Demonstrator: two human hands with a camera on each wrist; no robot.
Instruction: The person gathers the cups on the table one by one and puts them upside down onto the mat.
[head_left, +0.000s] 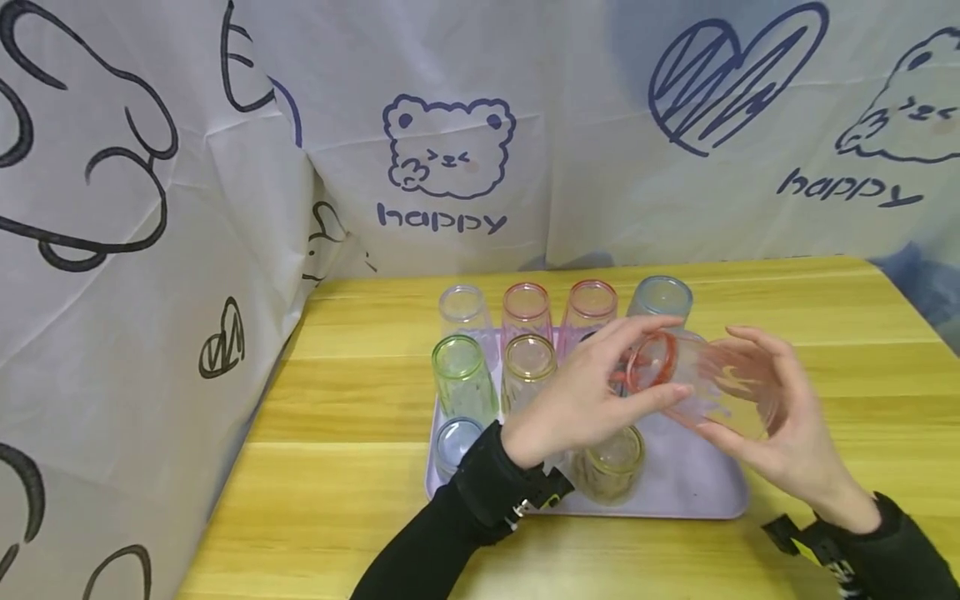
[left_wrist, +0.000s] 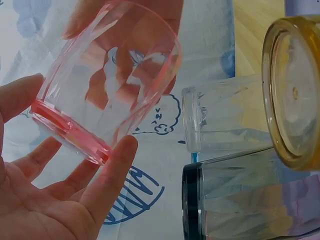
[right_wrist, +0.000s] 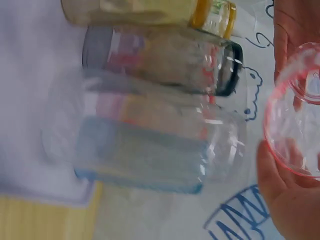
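Observation:
Both hands hold a clear, red-tinted glass (head_left: pixel 697 375) tilted on its side above the right part of the tray. My left hand (head_left: pixel 581 400) grips its thick red base between thumb and fingers. At the wide rim end, my right hand (head_left: pixel 795 433) curls its fingers and thumb round the wall. The left wrist view shows the red base of the glass (left_wrist: pixel 72 132) between the left fingertips, with the right hand behind the clear wall. In the right wrist view the round pink rim of the glass (right_wrist: pixel 272 135) faces the camera.
Upside-down glasses stand on a lilac tray (head_left: pixel 705 492): a green glass (head_left: pixel 463 379), a small blue glass (head_left: pixel 457 442), an amber glass (head_left: pixel 611 467) and several more. A taller blue glass (head_left: pixel 662 296) stands at the back right. A drawn-on white cloth (head_left: pixel 600 208) hangs behind the wooden table (head_left: pixel 330 467).

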